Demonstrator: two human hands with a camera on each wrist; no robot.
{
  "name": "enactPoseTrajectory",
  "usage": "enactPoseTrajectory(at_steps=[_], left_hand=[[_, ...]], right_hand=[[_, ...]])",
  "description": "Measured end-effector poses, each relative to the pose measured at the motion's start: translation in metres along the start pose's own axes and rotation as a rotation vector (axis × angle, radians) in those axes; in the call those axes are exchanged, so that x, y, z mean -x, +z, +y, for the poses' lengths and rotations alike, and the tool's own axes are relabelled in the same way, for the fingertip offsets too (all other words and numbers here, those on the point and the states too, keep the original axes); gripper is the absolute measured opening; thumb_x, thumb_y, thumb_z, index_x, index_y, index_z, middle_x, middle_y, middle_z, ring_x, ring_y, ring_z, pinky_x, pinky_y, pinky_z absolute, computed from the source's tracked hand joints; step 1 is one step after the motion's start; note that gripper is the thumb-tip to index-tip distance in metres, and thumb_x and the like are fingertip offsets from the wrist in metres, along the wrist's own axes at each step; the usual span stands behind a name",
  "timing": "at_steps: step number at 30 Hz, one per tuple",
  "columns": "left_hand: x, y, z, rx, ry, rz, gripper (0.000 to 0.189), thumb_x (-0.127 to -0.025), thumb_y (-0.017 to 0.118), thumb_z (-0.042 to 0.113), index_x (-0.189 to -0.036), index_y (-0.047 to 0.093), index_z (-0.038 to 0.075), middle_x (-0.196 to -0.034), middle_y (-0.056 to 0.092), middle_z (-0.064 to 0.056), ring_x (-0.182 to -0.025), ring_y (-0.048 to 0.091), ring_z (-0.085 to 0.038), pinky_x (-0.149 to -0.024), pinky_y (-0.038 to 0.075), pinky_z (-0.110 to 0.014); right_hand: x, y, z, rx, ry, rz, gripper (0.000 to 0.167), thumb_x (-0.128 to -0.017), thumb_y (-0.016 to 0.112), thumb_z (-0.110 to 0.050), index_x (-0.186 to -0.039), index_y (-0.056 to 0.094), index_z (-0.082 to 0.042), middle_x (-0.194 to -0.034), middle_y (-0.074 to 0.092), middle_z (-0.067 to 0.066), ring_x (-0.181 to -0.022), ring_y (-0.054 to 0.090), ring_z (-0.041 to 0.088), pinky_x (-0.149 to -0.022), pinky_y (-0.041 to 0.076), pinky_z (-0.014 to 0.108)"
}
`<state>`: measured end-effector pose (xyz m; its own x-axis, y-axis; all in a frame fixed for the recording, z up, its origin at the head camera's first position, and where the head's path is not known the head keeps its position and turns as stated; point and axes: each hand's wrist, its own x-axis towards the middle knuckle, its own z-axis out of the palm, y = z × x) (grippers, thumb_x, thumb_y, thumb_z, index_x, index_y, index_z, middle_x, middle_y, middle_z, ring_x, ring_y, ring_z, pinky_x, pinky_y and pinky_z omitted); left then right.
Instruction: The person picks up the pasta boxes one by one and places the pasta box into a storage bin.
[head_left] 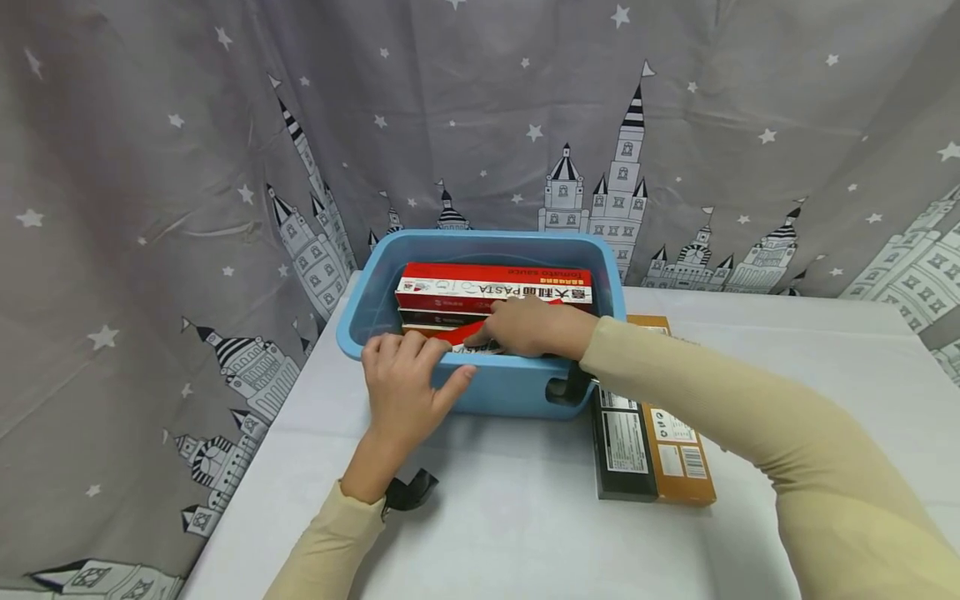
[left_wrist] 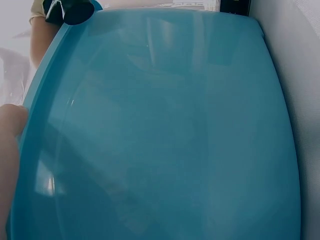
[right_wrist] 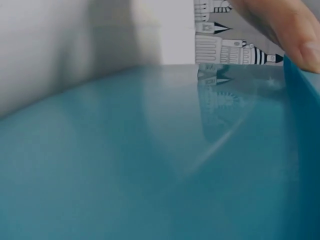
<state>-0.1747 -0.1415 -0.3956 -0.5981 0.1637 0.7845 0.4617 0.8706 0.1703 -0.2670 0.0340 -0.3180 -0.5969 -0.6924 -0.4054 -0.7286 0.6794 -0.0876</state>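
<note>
A light-blue plastic bin (head_left: 480, 392) stands on the white table, holding several flat boxes on edge. My left hand (head_left: 405, 379) grips its front rim near the left corner, fingers over the edge and thumb outside. The left wrist view shows that thumb (left_wrist: 11, 120) beside the outer wall (left_wrist: 165, 120). Reaching over the front rim, my right hand (head_left: 525, 325) holds a slanting red-and-white pasta box (head_left: 459, 335) inside the bin; its palm and sleeve hide much of that box. Behind it stands a red-and-white tomato sauce pasta box (head_left: 495, 275), with a dark box (head_left: 438, 317) in front.
On the table right of the bin lie a dark box (head_left: 624, 450) and an orange-brown box (head_left: 678, 458) side by side, partly under the right sleeve. A grey castle-print curtain (head_left: 450, 108) hangs behind the white table (head_left: 480, 517).
</note>
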Motion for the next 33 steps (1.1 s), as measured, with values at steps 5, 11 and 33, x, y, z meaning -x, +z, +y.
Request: enactPoseTrajectory(at_steps=[5,11,33], left_hand=[[0.0005,-0.0002,-0.0009,-0.003,-0.004,-0.012,0.072,-0.101,0.036,0.069,-0.094,0.071,0.007,-0.086,0.066,-0.013,-0.082,0.053,-0.032,-0.092,0.038,-0.056],[0.0006,-0.0004,-0.0003,0.002,-0.009,-0.006,0.074,-0.100,0.036,0.070,-0.094,0.072,0.006,-0.087,0.067,-0.015,-0.083,0.054,-0.033,-0.091,0.038,-0.057],[0.0006,0.0013,-0.0005,0.000,-0.006,-0.010,0.073,-0.100,0.037,0.069,-0.093,0.072,0.006,-0.087,0.067,-0.014,-0.082,0.053,-0.032,-0.092,0.038,-0.057]], right_hand=[[-0.0018,0.0042,0.0026,-0.035,-0.006,0.008,0.045,-0.107,0.050,-0.016,-0.148,0.052,-0.034,-0.118,0.070,0.007,-0.105,0.055,0.022,-0.087,0.051,0.041],[-0.0019,0.0053,0.0026,-0.102,-0.001,-0.023,0.045,-0.106,0.052,-0.016,-0.148,0.054,-0.032,-0.128,0.071,0.005,-0.109,0.057,0.023,-0.081,0.051,0.035],[-0.0008,0.0081,0.0046,-0.177,0.005,-0.027,0.042,-0.105,0.054,-0.017,-0.145,0.058,-0.029,-0.132,0.069,0.003,-0.113,0.054,0.021,-0.083,0.049,0.034]])
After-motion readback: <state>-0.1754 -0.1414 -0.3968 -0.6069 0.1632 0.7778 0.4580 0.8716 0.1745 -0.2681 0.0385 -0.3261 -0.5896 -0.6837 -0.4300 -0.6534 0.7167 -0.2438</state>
